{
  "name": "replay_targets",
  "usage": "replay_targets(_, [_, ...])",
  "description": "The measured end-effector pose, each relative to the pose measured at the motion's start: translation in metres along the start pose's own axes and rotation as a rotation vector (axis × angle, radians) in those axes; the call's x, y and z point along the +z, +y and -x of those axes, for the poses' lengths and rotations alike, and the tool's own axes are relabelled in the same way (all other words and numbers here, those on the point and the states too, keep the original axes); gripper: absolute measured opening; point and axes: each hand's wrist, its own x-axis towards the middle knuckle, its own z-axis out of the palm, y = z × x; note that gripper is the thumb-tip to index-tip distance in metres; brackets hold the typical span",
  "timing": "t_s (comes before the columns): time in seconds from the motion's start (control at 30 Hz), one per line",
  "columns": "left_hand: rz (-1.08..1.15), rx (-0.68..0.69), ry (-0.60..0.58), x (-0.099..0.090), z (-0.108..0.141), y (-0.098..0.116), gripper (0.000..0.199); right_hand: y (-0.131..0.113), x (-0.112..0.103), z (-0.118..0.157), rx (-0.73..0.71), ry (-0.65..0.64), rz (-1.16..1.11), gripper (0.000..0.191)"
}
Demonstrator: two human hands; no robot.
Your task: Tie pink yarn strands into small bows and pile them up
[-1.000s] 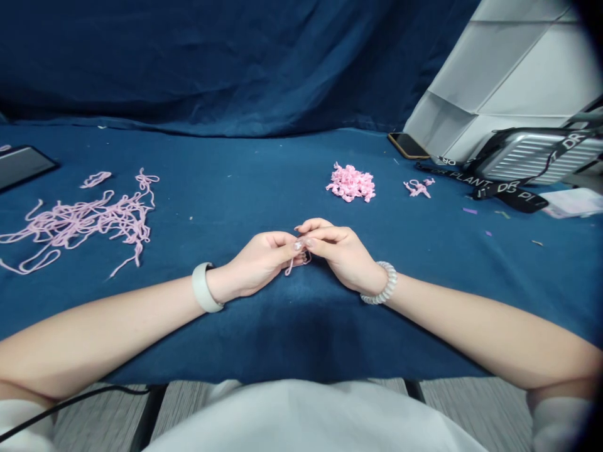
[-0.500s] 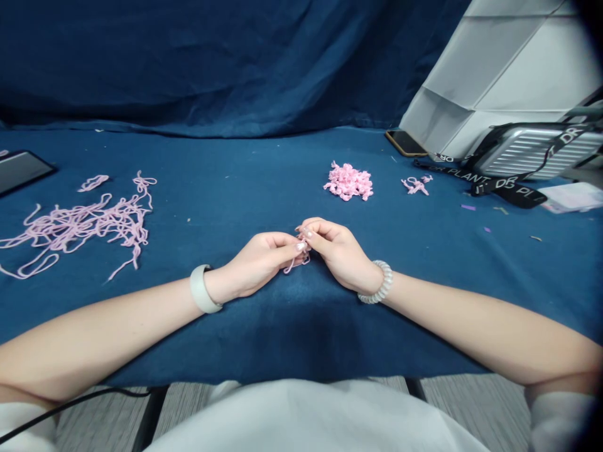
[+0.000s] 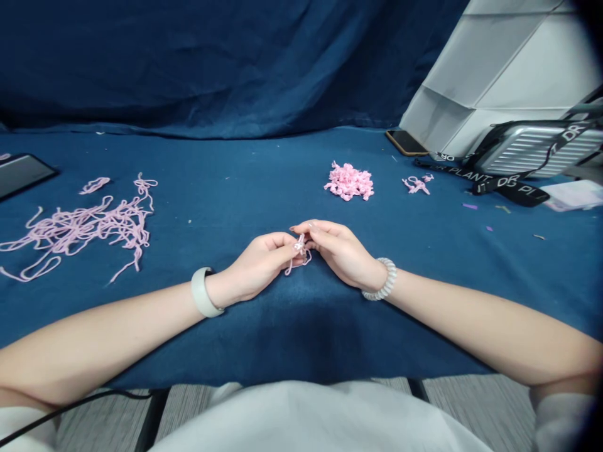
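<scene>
Between my hands, over the middle of the blue cloth, is a short piece of pink yarn [image 3: 301,246] with a small loop hanging below the fingertips. My left hand [image 3: 264,260] pinches it between thumb and fingers. From the other side my right hand [image 3: 336,251] has its fingers bent together at the top of the yarn; its fingertips partly hide one another. A loose tangle of pink yarn [image 3: 89,226] lies at the left, with a small bundle [image 3: 95,184] behind it. Beyond my right hand sits a heap of knotted pink pieces [image 3: 349,182].
A few knotted pieces [image 3: 417,184] lie right of the heap. Farther right are a phone [image 3: 406,143], a black strap [image 3: 513,188], a silver case [image 3: 527,150] and a white box [image 3: 494,69]. A dark tablet-like object [image 3: 23,174] is at the left edge.
The fingers of my right hand have shifted and extended slightly over the yarn, and more of the knotted part shows between the hands. My left hand keeps its pinch.
</scene>
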Motion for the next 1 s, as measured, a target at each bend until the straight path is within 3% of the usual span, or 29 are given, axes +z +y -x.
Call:
replay_targets(0.3, [-0.008,0.051,-0.002,-0.0007,0.0009,-0.0015,0.017,0.0011,-0.0006,0.0013,-0.077,-0.046,0.113,0.01])
replay_targets(0.57, [0.022,0.09,-0.012,0.0012,0.001,-0.0007,0.017,0.001,0.0008,0.0013,-0.05,-0.007,0.123,0.013])
replay_targets(1.0, [0.027,0.042,-0.008,-0.0003,-0.001,-0.0032,0.021,0.0026,-0.0004,-0.0012,-0.011,-0.057,0.052,0.009])
